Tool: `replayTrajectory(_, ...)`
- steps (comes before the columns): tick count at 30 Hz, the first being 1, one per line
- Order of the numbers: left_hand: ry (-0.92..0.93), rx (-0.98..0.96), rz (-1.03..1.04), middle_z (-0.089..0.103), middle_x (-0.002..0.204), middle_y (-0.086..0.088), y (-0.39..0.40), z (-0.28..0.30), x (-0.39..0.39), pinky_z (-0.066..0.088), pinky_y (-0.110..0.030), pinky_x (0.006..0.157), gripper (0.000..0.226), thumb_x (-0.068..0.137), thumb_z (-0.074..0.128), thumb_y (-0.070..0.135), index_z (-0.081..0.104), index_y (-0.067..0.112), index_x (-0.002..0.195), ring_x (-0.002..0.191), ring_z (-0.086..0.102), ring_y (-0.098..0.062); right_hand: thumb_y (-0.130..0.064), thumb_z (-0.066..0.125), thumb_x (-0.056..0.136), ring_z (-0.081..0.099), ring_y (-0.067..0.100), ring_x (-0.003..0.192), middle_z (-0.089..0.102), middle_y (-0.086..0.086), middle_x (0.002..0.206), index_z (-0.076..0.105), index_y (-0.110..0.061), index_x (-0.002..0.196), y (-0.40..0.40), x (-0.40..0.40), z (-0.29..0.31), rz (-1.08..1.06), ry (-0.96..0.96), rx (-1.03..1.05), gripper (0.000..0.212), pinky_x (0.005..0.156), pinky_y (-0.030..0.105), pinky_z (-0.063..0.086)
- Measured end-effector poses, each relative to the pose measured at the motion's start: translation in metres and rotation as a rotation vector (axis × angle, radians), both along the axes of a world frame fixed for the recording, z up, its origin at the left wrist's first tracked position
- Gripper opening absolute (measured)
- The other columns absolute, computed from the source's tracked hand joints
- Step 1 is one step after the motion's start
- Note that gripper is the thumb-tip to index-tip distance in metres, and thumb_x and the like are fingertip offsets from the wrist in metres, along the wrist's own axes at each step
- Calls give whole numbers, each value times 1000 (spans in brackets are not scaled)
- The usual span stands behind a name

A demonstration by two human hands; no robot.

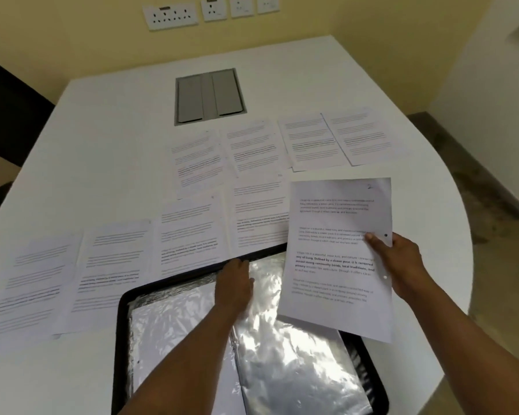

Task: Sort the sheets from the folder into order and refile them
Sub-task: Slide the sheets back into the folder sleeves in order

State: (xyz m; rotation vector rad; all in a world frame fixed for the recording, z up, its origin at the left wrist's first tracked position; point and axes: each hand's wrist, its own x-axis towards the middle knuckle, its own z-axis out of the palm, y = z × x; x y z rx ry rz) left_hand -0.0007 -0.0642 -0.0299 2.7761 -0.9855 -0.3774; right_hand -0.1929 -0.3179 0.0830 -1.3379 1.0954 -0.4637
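A: Grip?
B: Right hand (pixel 402 262) pinches the sheet (pixel 339 256) by its punched right edge, raised over the open folder (pixel 192 319), long axis near-to-far, top tilted away. Left hand (pixel 234 286) lies flat, fingers relaxed, on the folder's plastic sleeves (pixel 282 354).
A: Surroundings?
B: White table (pixel 102 145), near edge holds the folder; printed sheets (pixel 189 232) beyond, a grey hatch (pixel 209 97) mid-table; wall sockets (pixel 170 16) on a yellow wall.

Held sheet (pixel 336 259): handwritten "2" top right; bold "Defined by a slower pace".
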Motion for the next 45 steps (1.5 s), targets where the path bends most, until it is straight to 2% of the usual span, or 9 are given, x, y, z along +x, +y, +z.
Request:
replayTrajectory(2,-55,17,0,59,110,-10,-6,1,4,49,-37,82,41,80,76,29,64,13,116,97,60,-30,-25,71,89,67,13,83,70,-2,95,66,-17,109,-6,-3,-2,-11,-12,35,23,68,25,51)
replayTrajectory(7,12,92,17,53,116,-6,-17,9,17,44,-35,87,36,84,70,35,60,19,115,107,52,-26,-24,72,88,69,16,87,72,0,99,67,-16,112,-15,-8,-11,-18,-37,109,26,72,29,54)
replayTrajectory(11,40,77,43,60,96,1,-23,18,22,39,-31,75,18,82,69,28,54,23,89,91,56,-22,-24,72,88,69,14,85,72,-2,97,66,-17,111,-19,-11,-14,-15,-48,135,25,66,25,53)
replayTrajectory(16,93,37,57,61,87,6,-26,24,27,43,-30,73,14,79,71,24,58,26,84,84,58,-19,-25,72,88,69,15,85,72,-2,96,67,-16,111,-31,-13,-15,-25,-44,153,26,66,26,53)
replayTrajectory(21,264,-9,99,57,69,6,-29,31,32,38,-27,56,15,71,59,11,51,22,64,64,51,-12,-27,73,87,70,19,88,73,-1,98,69,-15,111,-42,-13,-18,-25,-31,140,28,71,29,54)
replayTrajectory(27,299,40,67,67,68,7,-35,35,41,50,-26,65,28,71,78,21,60,26,51,68,62,-7,-26,73,87,70,18,87,73,-2,96,69,-16,108,-50,-7,-22,-32,-45,144,24,72,30,54)
replayTrajectory(36,303,-34,7,64,62,13,-32,46,47,46,-23,60,23,76,78,22,59,24,65,60,57,3,-27,74,85,70,25,93,73,3,102,69,-20,103,-66,12,-26,-44,-60,141,20,91,43,54)
replayTrajectory(42,325,-9,-26,66,84,0,-36,50,55,53,-34,69,27,74,81,18,56,24,66,76,64,-13,-25,75,85,69,25,96,73,3,103,71,-21,99,-71,30,-29,-76,-82,146,15,96,46,52)
replayTrajectory(45,290,55,-105,71,89,-1,-36,47,53,55,-32,72,4,84,73,20,73,16,81,79,66,-15,-24,74,86,69,23,98,72,1,104,70,-23,97,-72,40,-29,-104,-111,158,11,97,43,52)
